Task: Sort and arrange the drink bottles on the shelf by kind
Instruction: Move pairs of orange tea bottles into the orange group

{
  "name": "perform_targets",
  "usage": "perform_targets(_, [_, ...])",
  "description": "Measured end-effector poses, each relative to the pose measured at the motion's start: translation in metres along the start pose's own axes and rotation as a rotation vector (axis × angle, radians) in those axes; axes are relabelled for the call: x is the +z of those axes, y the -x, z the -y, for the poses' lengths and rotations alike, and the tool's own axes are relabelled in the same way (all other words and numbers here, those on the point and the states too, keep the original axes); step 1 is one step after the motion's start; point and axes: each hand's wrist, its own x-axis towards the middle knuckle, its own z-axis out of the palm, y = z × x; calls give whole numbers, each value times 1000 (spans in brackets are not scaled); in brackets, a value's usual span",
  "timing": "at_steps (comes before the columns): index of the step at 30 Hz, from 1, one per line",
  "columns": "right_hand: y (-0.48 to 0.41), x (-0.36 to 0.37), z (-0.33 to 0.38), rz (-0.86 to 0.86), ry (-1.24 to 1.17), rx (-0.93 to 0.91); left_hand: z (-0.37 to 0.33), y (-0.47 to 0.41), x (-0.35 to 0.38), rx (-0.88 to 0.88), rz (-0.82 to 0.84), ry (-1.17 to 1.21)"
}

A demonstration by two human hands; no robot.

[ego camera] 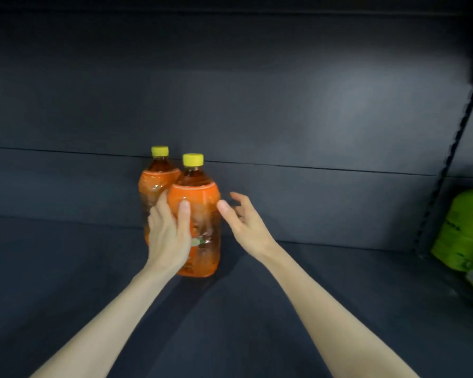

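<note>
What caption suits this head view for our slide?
Left hand grips the front orange bottle; open right hand beside it.

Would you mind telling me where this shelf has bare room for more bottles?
The shelf board is bare left of the two orange bottles, and between the right hand and the green bottles at the far right. It is crowded only around the orange pair, where the left hand rests.
</note>
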Motion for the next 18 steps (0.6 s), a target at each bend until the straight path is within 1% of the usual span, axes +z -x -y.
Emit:
perform_targets(2, [-3,4,-3,-24,-83,13,1,-2,1,39,60,79])
perform_targets(3, [-5,4,-5,-40,-95,14,4,-5,1,57,42,104])
perform_targets(5, [-7,5,-6,-78,-103,8,13,-17,-1,56,-98,73])
perform_targets(7, [-9,5,-9,-107,-135,13,25,-34,-3,-43,-202,10])
perform_targets(9, [-9,6,-12,-133,-144,7,34,-51,-2,-179,-159,63])
perform_targets(11, [-10,6,-15,-165,-164,9,42,-61,2,-265,-87,185])
perform_targets(13, [-12,4,-17,-182,-179,19,50,-64,4,-251,-73,244])
perform_targets(18, [-15,6,-17,-154,-213,82,60,-64,2,-218,-15,273])
